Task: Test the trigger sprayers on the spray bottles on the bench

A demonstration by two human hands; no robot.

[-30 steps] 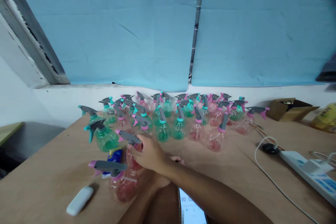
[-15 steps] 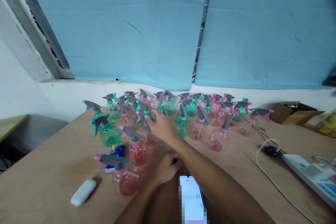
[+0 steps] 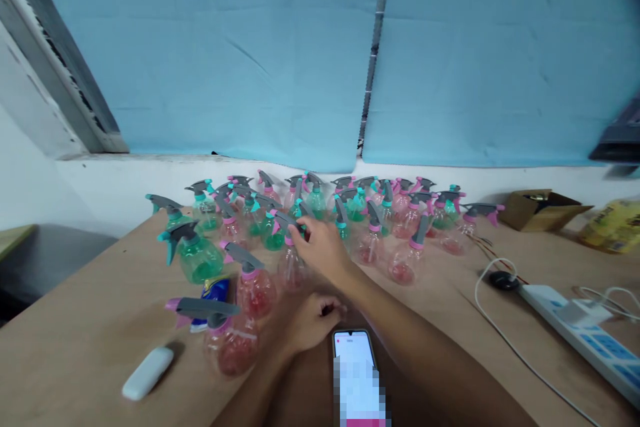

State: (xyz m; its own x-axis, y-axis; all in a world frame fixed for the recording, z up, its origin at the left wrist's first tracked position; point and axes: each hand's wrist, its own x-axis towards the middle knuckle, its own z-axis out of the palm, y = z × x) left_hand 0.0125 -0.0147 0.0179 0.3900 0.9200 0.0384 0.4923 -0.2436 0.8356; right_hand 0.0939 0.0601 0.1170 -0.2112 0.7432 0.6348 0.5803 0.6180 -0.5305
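Observation:
My right hand [image 3: 323, 248] reaches over the table, its thumb and fingers closed on the grey trigger head of a clear pink spray bottle [image 3: 292, 270]. This bottle stands upright or nearly so at the front of a crowd of pink and green spray bottles. My left hand [image 3: 316, 321] rests low on the table with its fingers curled in, and nothing shows in it. Left of it stand two pink spray bottles, a nearer one [image 3: 233, 350] and one behind it [image 3: 256, 293]. A green spray bottle [image 3: 200, 259] is farther back on the left.
A phone [image 3: 354, 363] with a lit screen lies by my forearms. At left are a blue packet [image 3: 216, 290] and a white oval case [image 3: 148, 373]. On the right sit a power strip [image 3: 585, 333] with cables, a black mouse-like object [image 3: 503, 281], a cardboard box [image 3: 540, 210] and a yellow bag [image 3: 613, 227].
My right hand has drawn back slightly toward me and right, and the pink spray bottle under it has come nearer too. My left hand stays about where it was. The view has turned slightly right.

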